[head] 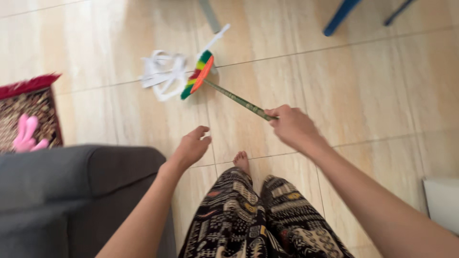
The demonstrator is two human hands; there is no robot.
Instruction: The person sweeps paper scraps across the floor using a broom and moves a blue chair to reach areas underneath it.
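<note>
My right hand (292, 126) grips the green handle of a broom (239, 100). Its colourful head (198, 74), striped red, orange, yellow and green, rests on the tiled floor against a pile of white paper strips (163, 74). My left hand (192, 147) hangs loose above the floor with curled fingers apart, holding nothing, just beside the arm of a grey sofa (71, 186). My patterned trousers and one bare foot (242, 161) show below.
A patterned rug with a red fringe (28, 112) lies at the left, with a pink slipper (26, 134) on it. Blue chair legs (339, 16) stand at the top right. A white object (442, 203) sits at the right edge.
</note>
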